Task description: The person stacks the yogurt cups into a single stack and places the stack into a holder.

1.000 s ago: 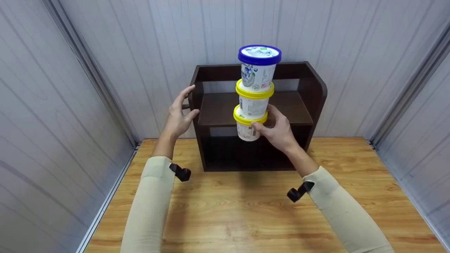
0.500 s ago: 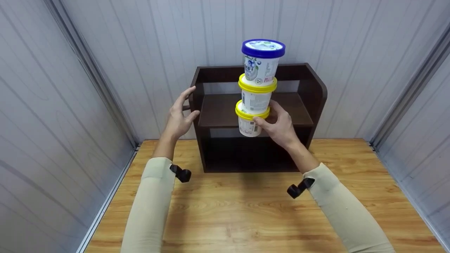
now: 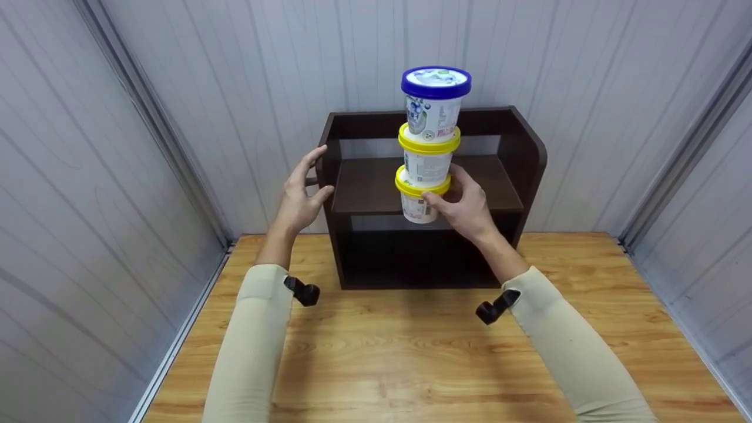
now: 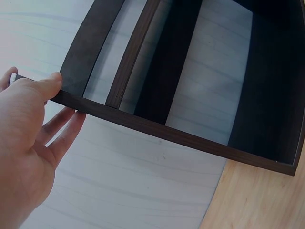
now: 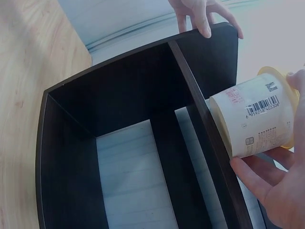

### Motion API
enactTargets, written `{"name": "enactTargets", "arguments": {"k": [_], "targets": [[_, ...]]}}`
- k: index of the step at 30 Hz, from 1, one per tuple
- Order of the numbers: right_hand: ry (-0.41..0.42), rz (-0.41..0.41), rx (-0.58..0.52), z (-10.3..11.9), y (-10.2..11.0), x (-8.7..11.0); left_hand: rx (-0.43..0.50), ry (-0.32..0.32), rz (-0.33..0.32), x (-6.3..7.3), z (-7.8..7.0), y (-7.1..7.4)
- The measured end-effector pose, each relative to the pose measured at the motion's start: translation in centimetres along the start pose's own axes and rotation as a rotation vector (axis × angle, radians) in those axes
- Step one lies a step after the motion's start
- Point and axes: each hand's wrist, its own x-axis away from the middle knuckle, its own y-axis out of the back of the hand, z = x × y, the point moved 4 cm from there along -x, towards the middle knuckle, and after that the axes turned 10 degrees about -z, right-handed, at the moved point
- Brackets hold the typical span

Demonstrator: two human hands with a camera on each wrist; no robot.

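My right hand (image 3: 465, 207) grips the lowest of three stacked tubs, a white tub with a yellow lid (image 3: 418, 208). On it stands a second yellow-lidded tub (image 3: 427, 167), and a blue-lidded tub (image 3: 433, 111) tops the stack. The stack is in the air before the upper board of a dark brown shelf unit (image 3: 367, 191). In the right wrist view, the lowest tub (image 5: 259, 117) shows its barcode, with fingers curled round it. My left hand (image 4: 28, 138) holds the unit's left side panel (image 4: 143, 126), thumb on the inner face and fingers outside.
Below the upper board is a lower compartment (image 3: 411, 258) open to the front. The unit stands on a wood-grain surface (image 3: 388, 346). Pale panelled walls rise behind (image 3: 282, 76) and at both sides. A small black camera sits on each wrist.
The tub stack and my right hand have risen and moved slightly away from me, with a small shift to the left lately. My left hand stays on the shelf unit's side.
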Motion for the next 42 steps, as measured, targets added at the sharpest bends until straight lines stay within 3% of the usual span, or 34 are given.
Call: {"name": "enactTargets", "arguments": {"k": [7,15,22,32,42], "targets": [[-0.024,-0.006,0.029,-0.2,-0.2,-0.6,-0.008,0.021,0.008,0.1,0.1,0.0],[-0.057,-0.013,0.075,-0.4,-0.4,-1.1,-0.005,0.001,-0.002,0.0,0.2,0.0],[-0.107,-0.044,0.058,-0.8,-0.6,-1.3,0.002,0.002,-0.006,0.1,0.1,0.1],[-0.114,-0.081,0.011,-1.1,-0.9,-1.7,-0.033,0.003,-0.012,0.1,0.0,0.2],[-0.118,-0.104,-0.008,-1.2,-1.0,-1.9,0.018,0.008,-0.008,0.0,0.2,-0.1]]}}
